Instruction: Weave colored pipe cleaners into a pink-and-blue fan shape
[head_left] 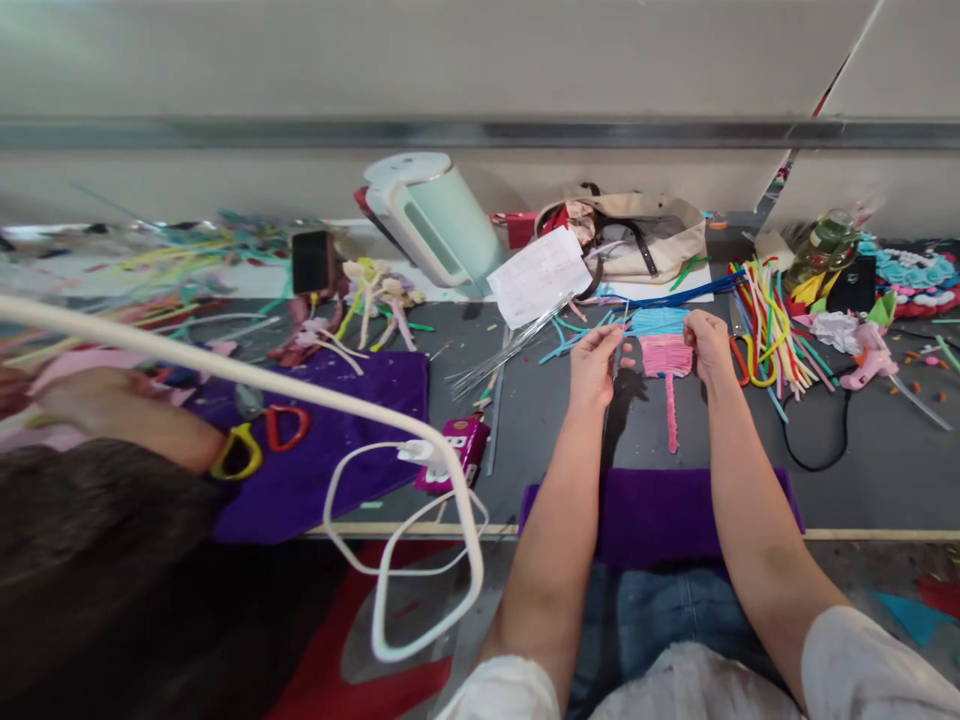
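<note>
- On the dark grey tabletop (540, 420), between the person's two bare hands, lies a flat, fuzzy pipe-cleaner piece (666, 355), with a light-blue band above, a pink block below and a narrow pink stem pointing toward the person.
- Just left of that piece, the left hand (598, 362) has its thumb and fingertips drawn nearly together around a thin, pale strand (626, 312).
- At the piece's right edge, the right hand (709, 345) is curled inward with its fingers folded; whether it grips anything I cannot tell.
- Beneath the forearms, a rolled, deep-purple cloth (664, 510) sits along the table's near edge.
- Beyond the hands are long dark-blue strands (682, 290) and a beige fabric bag (664, 240).
- To the right, near the right hand, spreads a bundle of red, yellow, white and green pipe cleaners (776, 325), with a pink plastic glue gun (870, 357) past it.
- To the left, thin silvery wires (517, 345) lie partly over a white paper sheet (538, 278), near a pale-mint kettle (450, 215).
- Farther left, another person's blurred hand (135, 415) and dark sleeve (97, 540) reach over the table, near scissors with yellow and red handles (240, 452) on a flat purple cloth (360, 410).
</note>
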